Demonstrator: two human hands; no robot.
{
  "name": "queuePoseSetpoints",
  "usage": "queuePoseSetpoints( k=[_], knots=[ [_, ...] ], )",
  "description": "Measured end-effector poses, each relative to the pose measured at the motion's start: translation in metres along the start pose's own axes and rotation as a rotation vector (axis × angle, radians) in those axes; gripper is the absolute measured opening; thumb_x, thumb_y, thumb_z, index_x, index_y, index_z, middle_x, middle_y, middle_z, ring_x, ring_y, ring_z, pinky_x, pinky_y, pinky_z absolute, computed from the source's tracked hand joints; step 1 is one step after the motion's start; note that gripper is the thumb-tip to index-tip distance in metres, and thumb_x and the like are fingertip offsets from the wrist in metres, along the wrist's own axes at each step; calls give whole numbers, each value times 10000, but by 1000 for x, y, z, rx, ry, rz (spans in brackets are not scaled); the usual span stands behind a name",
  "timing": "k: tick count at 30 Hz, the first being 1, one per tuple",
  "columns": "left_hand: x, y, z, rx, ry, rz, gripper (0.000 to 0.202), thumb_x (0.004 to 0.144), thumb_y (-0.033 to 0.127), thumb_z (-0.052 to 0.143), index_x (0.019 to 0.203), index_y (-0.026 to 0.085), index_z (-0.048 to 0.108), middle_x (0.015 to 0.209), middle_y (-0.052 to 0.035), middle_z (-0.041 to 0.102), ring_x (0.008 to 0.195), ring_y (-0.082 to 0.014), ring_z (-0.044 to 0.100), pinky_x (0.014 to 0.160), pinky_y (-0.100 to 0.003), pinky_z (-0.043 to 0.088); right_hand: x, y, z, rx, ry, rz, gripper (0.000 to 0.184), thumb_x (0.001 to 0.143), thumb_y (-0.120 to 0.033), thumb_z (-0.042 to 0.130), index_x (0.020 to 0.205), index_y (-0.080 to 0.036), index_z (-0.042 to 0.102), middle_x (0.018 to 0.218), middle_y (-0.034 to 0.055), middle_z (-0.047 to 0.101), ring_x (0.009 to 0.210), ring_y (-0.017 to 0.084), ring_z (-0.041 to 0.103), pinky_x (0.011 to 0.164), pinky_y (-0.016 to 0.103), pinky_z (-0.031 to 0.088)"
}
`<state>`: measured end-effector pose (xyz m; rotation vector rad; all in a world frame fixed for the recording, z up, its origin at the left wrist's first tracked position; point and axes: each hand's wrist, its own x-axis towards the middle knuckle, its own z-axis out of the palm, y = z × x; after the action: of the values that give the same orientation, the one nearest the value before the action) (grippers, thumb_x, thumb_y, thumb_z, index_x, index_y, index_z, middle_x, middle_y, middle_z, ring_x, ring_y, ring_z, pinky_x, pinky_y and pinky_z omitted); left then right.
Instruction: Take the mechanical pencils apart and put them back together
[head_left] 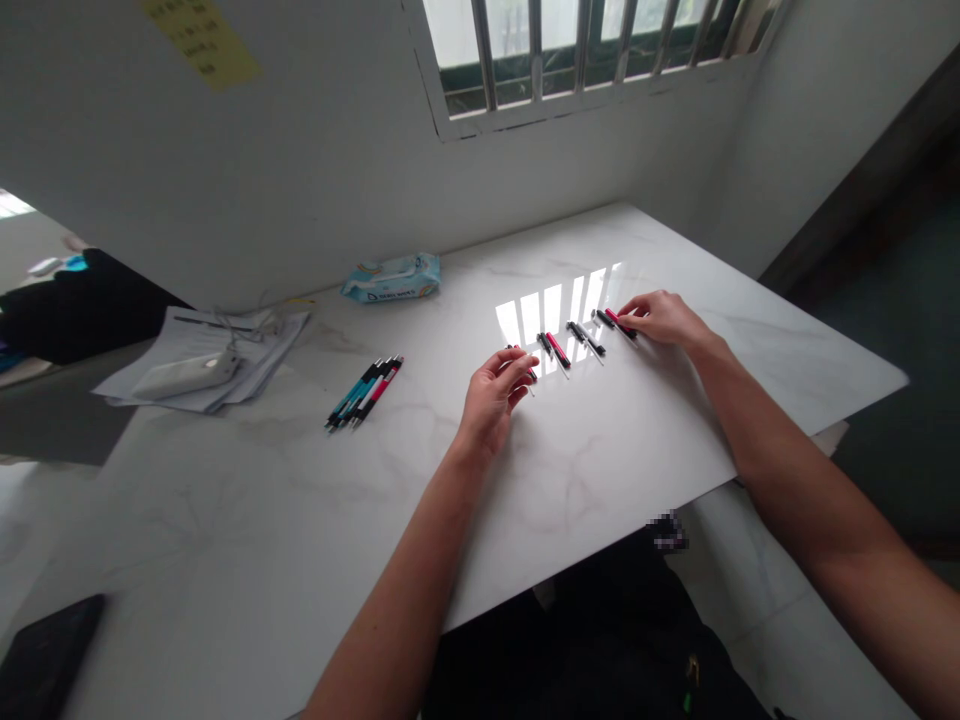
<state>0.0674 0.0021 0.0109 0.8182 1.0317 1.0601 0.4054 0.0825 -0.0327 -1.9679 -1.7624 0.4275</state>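
My left hand (495, 395) is over the near-left end of a row of pen parts, its thumb and fingers curled together. What it pinches, if anything, is hidden; dark and pink pen parts show just behind the fingertips. At the right end of the row, my right hand (664, 318) has its fingertips closed on a pink-and-black pen barrel (620, 323) lying on the table. Between the hands lie a pink pen barrel (558, 350) with a black piece and a thin refill beside it, and a group of black pen parts (586, 339).
Several assembled pens (365, 393), blue, white and pink, lie bunched on the white marbled table (600, 450). A wipes packet (393, 278) rests by the wall. Papers (259, 365) carry a white device (187, 375). A dark flat object (52, 655) sits at the lower left.
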Motion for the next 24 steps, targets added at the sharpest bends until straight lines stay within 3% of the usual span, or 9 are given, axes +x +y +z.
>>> queuePoseSetpoints(
  k=[6, 11, 16, 24],
  knots=[
    [0, 1, 1, -4, -12, 0, 443, 602, 416, 1028, 866, 227, 727, 976, -18, 756, 786, -116, 599, 768, -251, 463, -3, -6, -1, 11, -14, 5, 305, 923, -476, 771, 1063, -242, 907, 944, 85, 848, 858, 251, 749, 732, 332, 514],
    [0, 0, 0, 10, -13, -3, 431, 619, 422, 1022, 870, 229, 730, 983, -19, 752, 792, -118, 600, 772, -256, 462, -2, -7, 4, 58, 30, 11, 410, 935, -569, 769, 1150, -238, 879, 1016, 102, 846, 915, 282, 757, 835, 387, 563],
    [0, -1, 1, 25, -23, 1, 422, 630, 418, 1014, 866, 226, 723, 980, -17, 747, 783, -114, 594, 776, -265, 455, 0, -14, 19, 165, 128, -66, 516, 916, -471, 801, 1366, -221, 776, 1162, 112, 828, 948, 274, 763, 918, 422, 599],
    [0, -1, 1, 16, -24, 4, 403, 656, 409, 1003, 874, 228, 717, 964, -15, 752, 781, -117, 602, 774, -260, 452, 2, -20, 29, 248, 139, -62, 553, 928, -433, 756, 1428, -200, 725, 1265, 139, 799, 1013, 280, 767, 941, 435, 611]
  ],
)
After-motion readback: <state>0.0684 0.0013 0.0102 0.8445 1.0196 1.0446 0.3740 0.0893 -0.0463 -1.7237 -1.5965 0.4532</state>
